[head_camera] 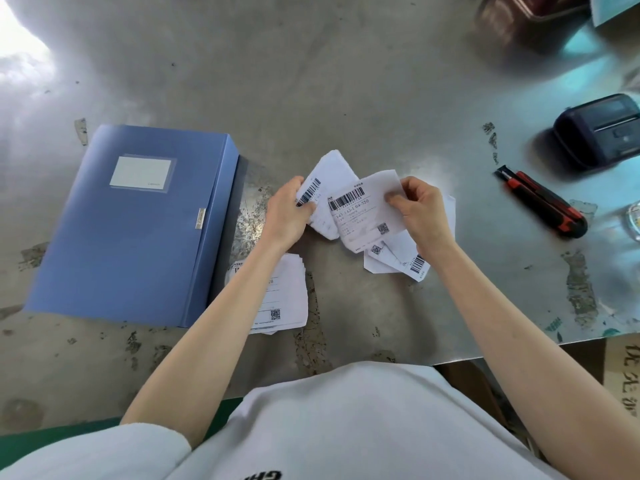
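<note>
Above the middle of the metal table (346, 98), my left hand (289, 213) grips a curled white barcode label (329, 181). My right hand (420, 211) pinches a second barcode label (363, 209) by its right edge; the two labels overlap a little. Under my right hand lie a few loose labels (391, 259) on the table. A neat stack of labels (287, 296) lies by my left forearm, partly hidden by it.
A closed blue file box (138, 223) lies flat at the left. A red and black utility knife (543, 204) and a black portable printer (599, 131) sit at the right. A dark container (530, 19) stands at the far right. The table's front edge runs near my body.
</note>
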The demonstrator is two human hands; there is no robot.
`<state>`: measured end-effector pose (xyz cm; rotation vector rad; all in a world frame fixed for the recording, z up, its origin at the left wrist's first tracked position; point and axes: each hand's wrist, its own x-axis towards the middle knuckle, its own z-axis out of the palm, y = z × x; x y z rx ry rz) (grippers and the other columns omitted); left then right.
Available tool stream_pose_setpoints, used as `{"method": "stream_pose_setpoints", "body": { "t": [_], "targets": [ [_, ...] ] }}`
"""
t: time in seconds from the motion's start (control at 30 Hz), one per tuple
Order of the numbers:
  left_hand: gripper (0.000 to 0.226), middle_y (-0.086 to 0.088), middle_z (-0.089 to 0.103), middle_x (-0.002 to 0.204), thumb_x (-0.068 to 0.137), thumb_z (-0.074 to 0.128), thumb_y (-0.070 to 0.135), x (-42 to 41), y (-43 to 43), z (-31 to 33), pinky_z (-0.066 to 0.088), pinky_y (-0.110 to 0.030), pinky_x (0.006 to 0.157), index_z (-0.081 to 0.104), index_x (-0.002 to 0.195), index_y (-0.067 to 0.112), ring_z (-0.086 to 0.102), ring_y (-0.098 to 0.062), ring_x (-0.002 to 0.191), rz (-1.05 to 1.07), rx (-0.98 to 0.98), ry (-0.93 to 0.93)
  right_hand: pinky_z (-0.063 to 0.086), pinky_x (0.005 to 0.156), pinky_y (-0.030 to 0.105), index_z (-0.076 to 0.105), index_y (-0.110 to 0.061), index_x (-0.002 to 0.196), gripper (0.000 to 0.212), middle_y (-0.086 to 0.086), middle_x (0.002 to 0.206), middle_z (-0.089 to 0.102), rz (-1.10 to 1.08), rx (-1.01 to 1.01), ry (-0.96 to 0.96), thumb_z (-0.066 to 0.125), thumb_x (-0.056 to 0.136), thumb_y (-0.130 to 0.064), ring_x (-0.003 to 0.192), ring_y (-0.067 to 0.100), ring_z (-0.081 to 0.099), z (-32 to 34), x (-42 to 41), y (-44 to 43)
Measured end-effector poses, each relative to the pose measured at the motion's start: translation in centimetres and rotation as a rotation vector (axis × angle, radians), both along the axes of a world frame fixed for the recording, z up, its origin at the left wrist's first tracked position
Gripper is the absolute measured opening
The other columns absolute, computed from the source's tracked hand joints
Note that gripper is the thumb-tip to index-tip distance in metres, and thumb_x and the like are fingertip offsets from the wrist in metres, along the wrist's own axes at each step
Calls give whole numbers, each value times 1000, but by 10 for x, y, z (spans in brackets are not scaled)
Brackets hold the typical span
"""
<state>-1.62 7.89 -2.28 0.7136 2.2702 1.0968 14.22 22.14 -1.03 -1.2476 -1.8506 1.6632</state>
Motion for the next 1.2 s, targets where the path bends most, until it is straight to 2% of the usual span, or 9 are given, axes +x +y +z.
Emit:
{"method": "stream_pose_setpoints", "body": {
  "t": [0.1, 0.33, 0.47, 0.6, 0.77, 0.83, 0.93, 1.07, 1.2],
  "targets": [
    [15, 3, 69, 91, 85, 65, 10, 5, -6, 12, 49, -33, 76, 62, 97, 19, 62, -16, 86, -125, 76, -54, 49, 68, 25, 66, -22, 85, 15, -7, 82, 65, -27, -13, 59, 61, 83, -8, 76, 13, 60, 5, -3, -4],
    [35, 8, 67, 104, 85, 60, 1, 25, -14, 22, 47, -28, 92, 57, 109, 26, 62, -4, 95, -38, 231, -250, 43, 59, 14, 59, -22, 79, 20, -14, 71, 63, 1, -40, 141, 62, 83, -3, 62, -1, 55, 11, -2, -16],
    [19, -11, 66, 107, 101, 40, 24, 47, -21, 23, 50, -45, 88, 57, 106, 16, 59, -35, 97, 153, 352, -489, 46, 64, 21, 56, -23, 86, 25, -5, 79, 66, 4, -61, 168, 66, 80, -1, 69, 6, 59, 10, -1, -30],
    [53, -18, 65, 115, 91, 49, 51, 66, -30, 22, 48, -56, 96, 56, 114, 5, 62, -35, 109, 230, 397, -677, 48, 66, 25, 50, -22, 100, 33, 2, 80, 65, 19, -90, 141, 67, 80, -2, 72, 14, 59, 6, 0, -47],
    [67, -22, 61, 122, 81, 62, 55, 74, -50, 22, 47, -56, 97, 52, 116, 0, 60, -34, 114, 278, 415, -711, 45, 60, 17, 49, -21, 104, 37, -1, 79, 61, -51, -204, 158, 67, 80, 0, 68, 6, 58, 2, 1, -63],
    [49, -18, 63, 115, 87, 62, 42, 76, -60, 16, 53, -45, 91, 53, 110, 0, 60, -32, 111, 309, 394, -667, 45, 61, 20, 50, -18, 105, 37, 2, 83, 62, -73, -249, 152, 67, 79, 1, 72, 11, 59, 1, 1, -67],
    [10, 2, 68, 98, 91, 60, 13, 75, -77, 9, 53, -19, 68, 58, 100, 15, 65, -9, 88, 307, 260, -409, 47, 64, 24, 50, -17, 107, 39, 4, 87, 62, -23, -277, 125, 68, 78, 3, 76, 14, 60, -1, -1, -75],
    [13, -1, 67, 97, 90, 56, 9, 73, -102, 5, 55, -25, 64, 58, 98, 19, 62, 1, 75, 320, 158, -226, 45, 62, 23, 51, -18, 103, 36, 1, 80, 60, 57, -295, 78, 68, 78, 2, 73, 13, 58, -5, -7, -87],
    [24, 10, 65, 95, 87, 57, 8, 69, -127, 6, 53, -23, 71, 54, 97, 30, 63, -10, 91, 408, 137, -121, 50, 65, 28, 51, -13, 103, 29, 1, 71, 57, 37, -259, 74, 64, 81, 2, 61, 11, 59, -8, -11, -97]
  ]
}}
